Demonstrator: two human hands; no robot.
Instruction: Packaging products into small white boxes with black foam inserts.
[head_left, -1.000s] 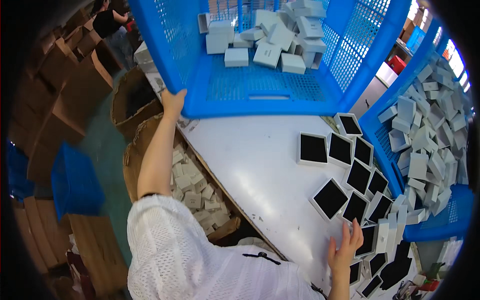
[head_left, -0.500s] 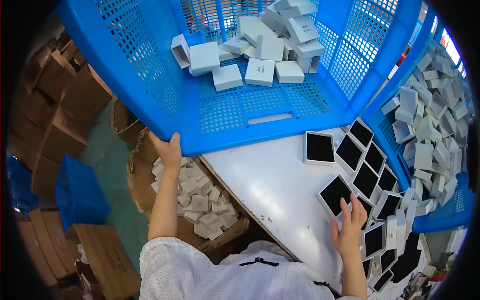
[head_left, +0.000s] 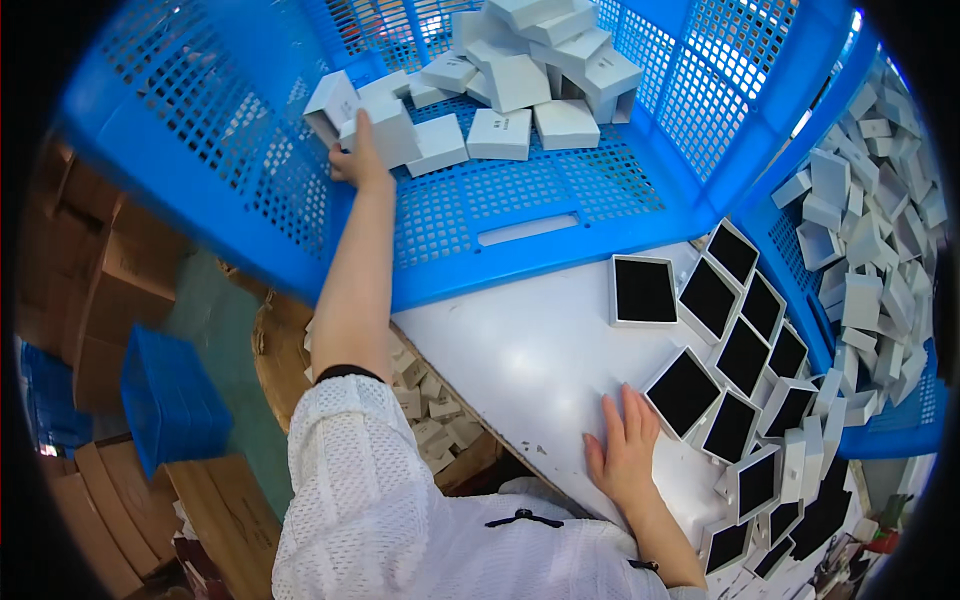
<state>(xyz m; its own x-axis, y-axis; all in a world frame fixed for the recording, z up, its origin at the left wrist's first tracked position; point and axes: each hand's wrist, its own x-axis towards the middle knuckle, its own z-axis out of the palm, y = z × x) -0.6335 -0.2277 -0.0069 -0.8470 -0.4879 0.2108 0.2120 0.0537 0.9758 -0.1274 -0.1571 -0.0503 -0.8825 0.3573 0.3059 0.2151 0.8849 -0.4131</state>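
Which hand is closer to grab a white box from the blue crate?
Probably the left hand: it already touches a white box inside the blue crate. The right hand lies flat on the table, away from the crate.

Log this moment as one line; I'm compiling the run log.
left hand: on white box in blue crate | right hand: flat on white table | black-lined trays beside it

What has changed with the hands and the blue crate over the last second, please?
The left hand let go of the blue crate at its near rim and reached inside, where it now rests on a white box. The crate fills more of the view than before. The right hand stayed flat on the white table beside the black-padded trays, which lie in the same rows.
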